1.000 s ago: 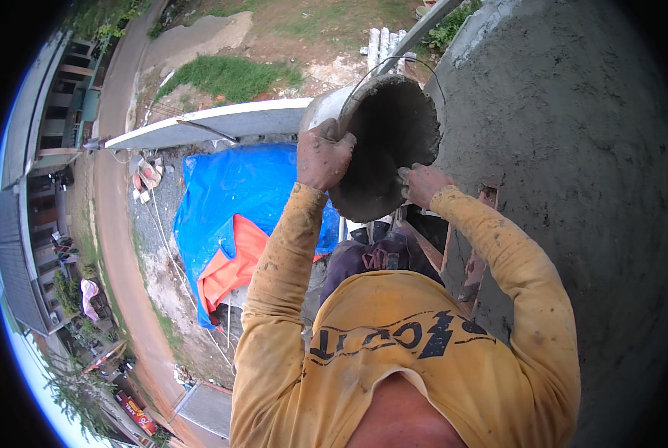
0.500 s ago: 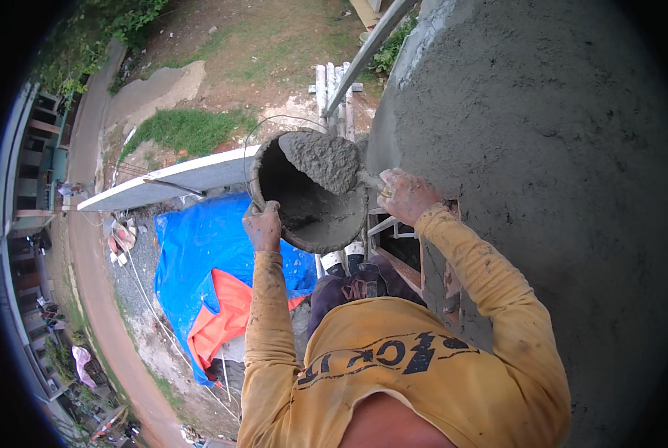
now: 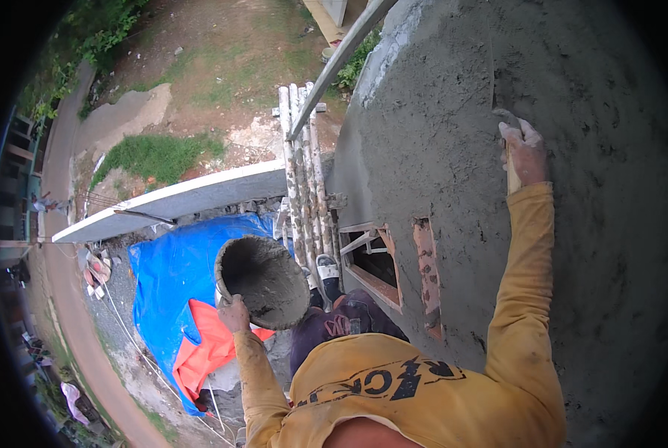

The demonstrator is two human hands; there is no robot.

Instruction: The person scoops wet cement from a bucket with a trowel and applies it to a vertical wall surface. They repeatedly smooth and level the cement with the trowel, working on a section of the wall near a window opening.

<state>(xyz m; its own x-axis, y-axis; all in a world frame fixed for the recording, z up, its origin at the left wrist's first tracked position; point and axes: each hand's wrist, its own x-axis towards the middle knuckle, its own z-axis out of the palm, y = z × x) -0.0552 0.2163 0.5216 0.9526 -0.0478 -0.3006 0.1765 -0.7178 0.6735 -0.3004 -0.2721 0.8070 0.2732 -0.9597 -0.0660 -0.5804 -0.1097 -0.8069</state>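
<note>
My left hand (image 3: 234, 313) is closed on the near left rim of a mortar bucket (image 3: 263, 287). The bucket is tilted, and wet grey mortar coats its inside. Out to the right, my right hand (image 3: 526, 153) grips a trowel (image 3: 507, 117) by its handle. Its blade lies almost edge-on against the plastered wall (image 3: 453, 164), so little of it shows. Fresh, rough grey mortar covers the wall around the trowel.
My feet are on narrow, mortar-spattered poles (image 3: 304, 172) beside the wall. A slanting bar (image 3: 341, 67) crosses above them. Low in the wall is a framed opening (image 3: 371, 261). Far below lie a blue tarp (image 3: 169, 261), a white-topped wall (image 3: 192, 187) and a road (image 3: 87, 321).
My right hand has swung from the bucket up and right to the wall; the mortar heaped on the trowel no longer shows there. The bucket has dropped lower and nearer my body.
</note>
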